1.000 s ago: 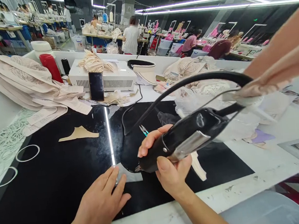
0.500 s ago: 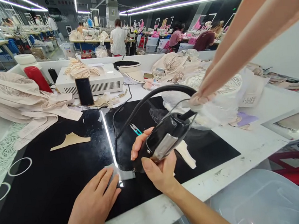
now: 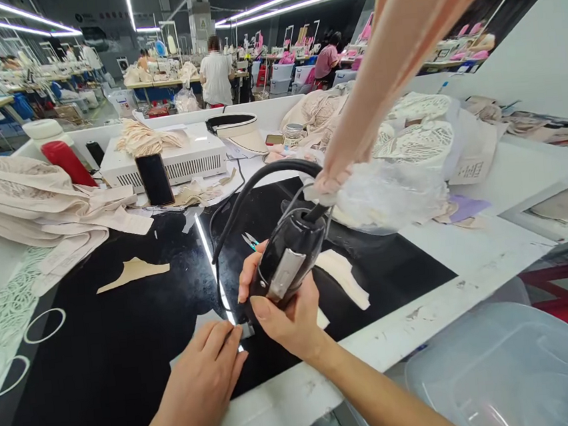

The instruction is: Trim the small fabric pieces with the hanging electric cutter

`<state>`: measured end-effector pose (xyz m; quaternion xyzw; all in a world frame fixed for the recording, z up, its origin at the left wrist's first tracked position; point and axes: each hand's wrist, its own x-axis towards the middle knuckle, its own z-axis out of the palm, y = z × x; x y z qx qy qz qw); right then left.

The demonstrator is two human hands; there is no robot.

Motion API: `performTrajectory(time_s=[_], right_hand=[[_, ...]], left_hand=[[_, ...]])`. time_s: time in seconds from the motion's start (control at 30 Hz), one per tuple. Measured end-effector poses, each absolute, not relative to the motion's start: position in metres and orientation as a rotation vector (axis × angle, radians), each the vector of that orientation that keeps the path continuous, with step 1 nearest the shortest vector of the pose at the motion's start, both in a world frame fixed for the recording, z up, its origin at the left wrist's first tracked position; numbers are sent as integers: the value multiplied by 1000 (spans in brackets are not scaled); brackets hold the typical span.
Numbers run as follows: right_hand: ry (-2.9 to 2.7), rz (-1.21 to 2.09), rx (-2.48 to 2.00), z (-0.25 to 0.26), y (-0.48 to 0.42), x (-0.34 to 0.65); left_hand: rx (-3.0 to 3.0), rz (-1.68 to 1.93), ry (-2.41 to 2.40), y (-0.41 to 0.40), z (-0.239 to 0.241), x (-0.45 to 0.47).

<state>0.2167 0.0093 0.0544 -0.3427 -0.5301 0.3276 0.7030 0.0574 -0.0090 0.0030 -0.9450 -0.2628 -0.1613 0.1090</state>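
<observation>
My right hand (image 3: 295, 326) is wrapped around a black corded hand tool (image 3: 292, 246) with a metal plate on its side. A twisted beige cloth band (image 3: 380, 63) is tied at the tool's top, near its cable. The working tip points down at the mat and is mostly hidden by the hand. Beside it, my left hand (image 3: 194, 376) lies with fingers extended over a thin grey piece (image 3: 206, 319), pressing it on the black mat (image 3: 103, 371). One end of the grey piece shows between the fingertips and the tool.
A tan cut piece (image 3: 134, 273) lies left, a cream piece (image 3: 343, 277) right. Small snips (image 3: 250, 241) sit behind the tool. Farther back are a phone (image 3: 155, 180), a white box (image 3: 198, 157), fabric heaps (image 3: 42, 203) and a plastic bag (image 3: 387, 193).
My left hand has slid right, closer to the tool, and more of the grey piece shows behind it. The tool has shifted slightly left and stands more upright. The view has turned a little.
</observation>
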Motion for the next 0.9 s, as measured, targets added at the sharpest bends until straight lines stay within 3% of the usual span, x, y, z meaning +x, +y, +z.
performTrajectory(time_s=[0.9], right_hand=[[-1128, 771, -719, 61, 7, 220]], left_hand=[[-2707, -514, -728, -10, 3, 56]])
